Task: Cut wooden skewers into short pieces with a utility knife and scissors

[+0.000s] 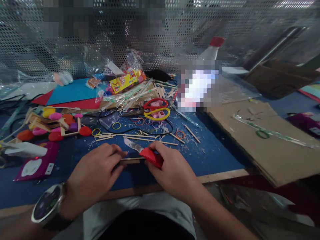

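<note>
Near the front edge of the blue tabletop, my left hand (pixel 98 168) pinches one end of a thin wooden stick (pixel 133 160). The other end of this stick reaches the fingers of my right hand (pixel 173 171). That hand is closed round a red utility knife (pixel 152 156), its blade out and pointing up and left, above the stick. Several loose wooden sticks (pixel 140 135) lie just beyond my hands. Scissors (pixel 156 113) with red and yellow handles rest behind those, amid wood shavings and small rubber bands (pixel 180 134).
On the left, a wooden-stick model with coloured pieces (pixel 62 125) stands behind a purple tissue pack (pixel 51 160). Flat cardboard (pixel 250 140) covers the right side. A yellow packet (pixel 126 81), more sticks and a bottle (pixel 209 53) stand toward the perforated metal panel (pixel 75 40).
</note>
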Action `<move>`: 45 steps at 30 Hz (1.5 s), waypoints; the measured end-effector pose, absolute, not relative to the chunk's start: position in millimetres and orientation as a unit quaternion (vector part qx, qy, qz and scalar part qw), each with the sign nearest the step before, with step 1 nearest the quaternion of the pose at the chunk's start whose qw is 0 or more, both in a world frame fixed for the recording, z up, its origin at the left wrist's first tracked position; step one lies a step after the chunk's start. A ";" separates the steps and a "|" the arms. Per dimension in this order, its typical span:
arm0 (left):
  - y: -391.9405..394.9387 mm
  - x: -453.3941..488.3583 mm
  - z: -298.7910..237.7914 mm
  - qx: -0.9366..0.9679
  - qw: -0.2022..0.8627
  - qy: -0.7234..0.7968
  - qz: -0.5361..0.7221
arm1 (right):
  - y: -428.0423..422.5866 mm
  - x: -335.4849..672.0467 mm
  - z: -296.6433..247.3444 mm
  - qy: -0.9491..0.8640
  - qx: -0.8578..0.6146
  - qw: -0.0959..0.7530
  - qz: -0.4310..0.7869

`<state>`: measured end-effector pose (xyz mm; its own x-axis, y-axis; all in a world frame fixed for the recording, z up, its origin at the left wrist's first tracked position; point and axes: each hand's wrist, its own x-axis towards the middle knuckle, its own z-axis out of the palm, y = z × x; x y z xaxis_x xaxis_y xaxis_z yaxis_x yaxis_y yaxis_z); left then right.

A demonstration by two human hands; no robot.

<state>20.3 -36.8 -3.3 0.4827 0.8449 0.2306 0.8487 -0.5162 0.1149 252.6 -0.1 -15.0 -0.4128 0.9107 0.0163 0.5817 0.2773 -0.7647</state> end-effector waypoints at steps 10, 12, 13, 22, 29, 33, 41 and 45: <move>-63.3 -1.3 -7.1 -0.762 0.048 -0.618 -0.187 | -0.1 249.1 -24.6 -0.798 -0.491 0.212 0.278; -67.1 0.8 -8.9 -0.753 0.036 -0.626 -0.199 | 0.1 251.0 -24.3 -0.803 -0.490 0.210 0.267; -68.8 2.0 -10.1 -0.750 0.028 -0.629 -0.204 | 0.3 252.5 -24.2 -0.805 -0.491 0.210 0.259; -74.3 12.6 -17.6 -0.757 -0.029 -0.605 -0.245 | 0.2 262.8 -27.8 -0.817 -0.474 0.237 0.228; -73.1 14.3 -21.8 -0.751 -0.040 -0.607 -0.257 | -0.6 247.5 -21.4 -0.822 -0.457 0.216 0.262; -72.8 15.8 -21.3 -0.746 -0.050 -0.608 -0.267 | -1.0 241.4 -21.0 -0.820 -0.456 0.213 0.273; -74.3 17.0 -23.8 -0.746 -0.056 -0.608 -0.266 | -1.4 239.4 -25.7 -0.824 -0.451 0.214 0.267; -75.7 16.3 -26.2 -0.748 -0.066 -0.611 -0.252 | -2.5 238.2 -24.2 -0.825 -0.453 0.206 0.268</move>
<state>16.3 -75.7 -26.2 0.1267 0.9467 0.2962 0.8796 -0.2452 0.4077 238.2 -2.5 -24.2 -0.5045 0.8581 0.0961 0.6374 0.4452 -0.6289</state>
